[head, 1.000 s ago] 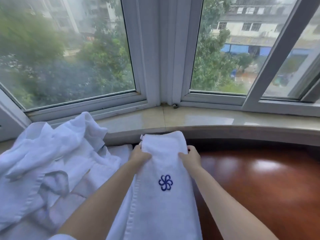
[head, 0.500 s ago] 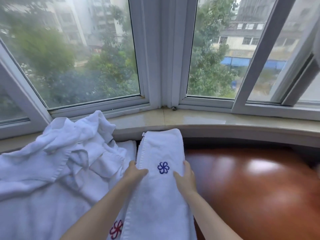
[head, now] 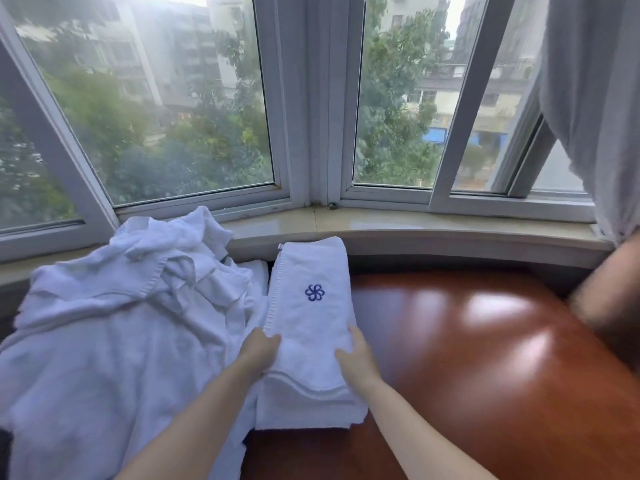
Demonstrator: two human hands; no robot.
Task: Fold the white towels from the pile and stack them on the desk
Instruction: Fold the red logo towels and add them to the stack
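A glossy reddish-brown worktop [head: 485,358] carries a folded white terry towel [head: 308,327], a long rectangle lying near to far, with a blue flower emblem [head: 314,292] stitched on top. The left hand [head: 259,349] grips its left edge with curled fingers; the right hand [head: 356,355] grips its right edge. To the left sprawls the rumpled pile of white towels [head: 114,313]. Beyond, a pale stone sill [head: 433,226] runs under white-framed windows [head: 311,109].
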